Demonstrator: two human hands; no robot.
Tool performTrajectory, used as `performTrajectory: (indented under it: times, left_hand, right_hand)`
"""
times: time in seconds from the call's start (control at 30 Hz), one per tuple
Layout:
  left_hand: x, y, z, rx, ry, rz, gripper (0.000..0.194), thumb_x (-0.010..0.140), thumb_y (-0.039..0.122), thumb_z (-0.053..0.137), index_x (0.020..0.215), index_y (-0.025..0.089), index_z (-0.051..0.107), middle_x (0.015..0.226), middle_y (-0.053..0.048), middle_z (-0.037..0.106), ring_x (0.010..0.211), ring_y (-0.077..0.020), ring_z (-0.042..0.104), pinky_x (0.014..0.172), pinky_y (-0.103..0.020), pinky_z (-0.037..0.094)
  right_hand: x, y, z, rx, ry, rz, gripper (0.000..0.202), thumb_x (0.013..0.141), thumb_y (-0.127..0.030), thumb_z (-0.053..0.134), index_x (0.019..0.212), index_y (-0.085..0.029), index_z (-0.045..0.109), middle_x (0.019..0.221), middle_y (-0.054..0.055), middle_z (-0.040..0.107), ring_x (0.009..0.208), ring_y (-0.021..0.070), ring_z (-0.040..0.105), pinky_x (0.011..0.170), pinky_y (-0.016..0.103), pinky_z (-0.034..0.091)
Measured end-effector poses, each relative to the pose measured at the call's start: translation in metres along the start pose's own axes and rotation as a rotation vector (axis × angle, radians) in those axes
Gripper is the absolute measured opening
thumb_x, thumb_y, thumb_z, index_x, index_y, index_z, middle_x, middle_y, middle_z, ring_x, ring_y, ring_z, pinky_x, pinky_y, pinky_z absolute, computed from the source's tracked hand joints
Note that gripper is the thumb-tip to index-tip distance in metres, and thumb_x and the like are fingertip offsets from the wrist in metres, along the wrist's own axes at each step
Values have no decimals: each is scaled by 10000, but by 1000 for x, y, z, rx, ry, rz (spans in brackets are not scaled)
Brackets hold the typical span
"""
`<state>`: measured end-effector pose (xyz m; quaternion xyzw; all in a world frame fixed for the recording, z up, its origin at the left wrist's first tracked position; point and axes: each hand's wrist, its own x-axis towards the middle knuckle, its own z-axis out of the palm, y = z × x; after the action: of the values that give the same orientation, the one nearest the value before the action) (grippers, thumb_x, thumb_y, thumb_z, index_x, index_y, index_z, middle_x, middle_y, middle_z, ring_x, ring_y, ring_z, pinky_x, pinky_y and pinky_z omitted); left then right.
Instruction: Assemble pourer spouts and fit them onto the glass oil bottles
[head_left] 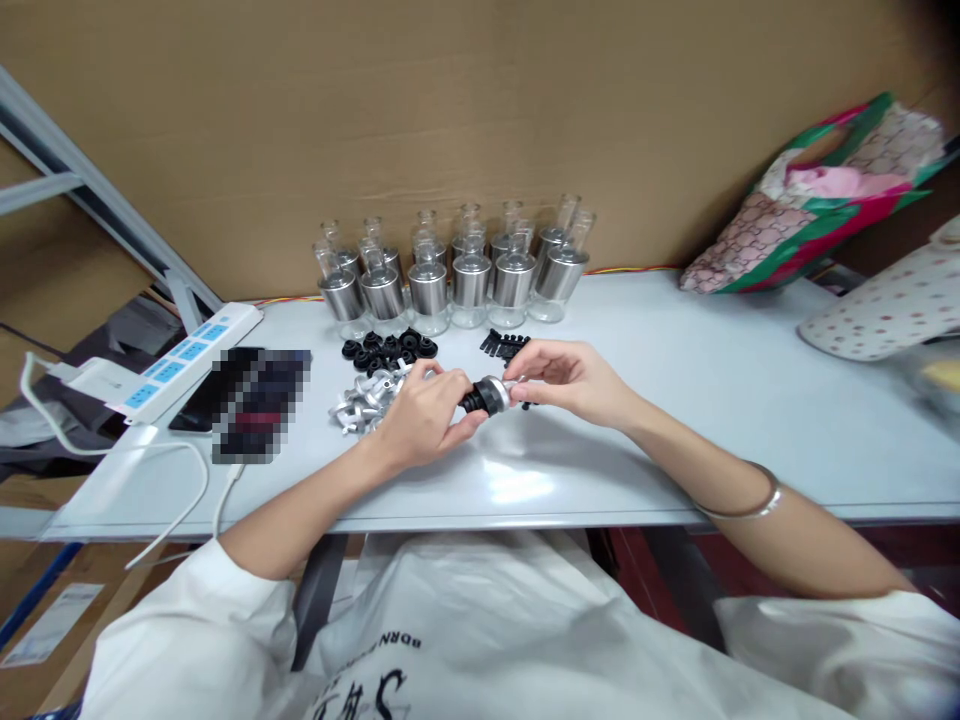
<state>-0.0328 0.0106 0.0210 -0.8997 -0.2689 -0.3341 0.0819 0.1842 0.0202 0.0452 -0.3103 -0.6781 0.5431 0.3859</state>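
At my far left, a white power strip (196,360) lies slanted along the side edge of the tabletop (652,440). Just right of it rests a dark device (262,410), its white cable (238,471) running toward the near edge. Next come a loose heap of silvery parts (356,405) and, behind it, a cluster of black rounded pieces (390,350); both sit close to my left hand (427,415), leaving it little room on that side. Beyond them, glass bottles (427,285) with metal sleeves stand upright in two rows toward the back edge.

My left grip is curled round the black ribbed end of a stopper (493,395), which I hold lying sideways above the tabletop, in front of the bottles. My right hand (566,380) has its grip pinching the stopper's slim silvery end between thumb and fingertips, with small black strips (504,345) just behind. From there a wide stretch of surface gives my right arm room, out to a patterned bag (802,220) and a dotted object (892,300) at the right.
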Motion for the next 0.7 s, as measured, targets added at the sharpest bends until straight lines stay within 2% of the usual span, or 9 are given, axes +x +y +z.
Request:
performTrajectory:
  times: [0.13, 0.23, 0.5, 0.7]
  left_hand:
    - [1, 1, 0, 25, 5, 46, 362, 981, 388, 226, 841, 164, 474, 705, -35, 616, 598, -159, 528, 750, -337, 425]
    - [2, 1, 0, 39, 19, 69, 381, 986, 399, 217, 848, 154, 475, 707, -44, 620, 591, -156, 529, 727, -320, 433]
    - [1, -1, 3, -13, -88, -31, 454, 978, 472, 165, 810, 174, 463, 675, -34, 596, 585, -160, 508, 645, -300, 424]
    - [3, 3, 0, -34, -101, 62, 432, 985, 437, 165, 835, 168, 467, 704, -51, 598, 604, -165, 513, 604, -282, 409]
  right_hand:
    - [0, -1, -1, 15, -5, 29, 300, 655, -359, 801, 834, -161, 663, 646, 12, 686, 574, 123, 623, 533, 236, 481]
    - [-1, -3, -2, 40, -19, 23, 263, 654, -345, 804, 772, -158, 662, 635, 16, 687, 576, 126, 631, 548, 242, 492]
    - [1, 3, -1, 68, -1, 14, 250, 600, -308, 838, 706, -157, 670, 634, 8, 681, 581, 119, 626, 573, 250, 499]
    - [0, 4, 0, 98, -41, 14, 234, 593, -273, 840, 679, -154, 657, 625, 5, 681, 563, 110, 619, 558, 241, 502]
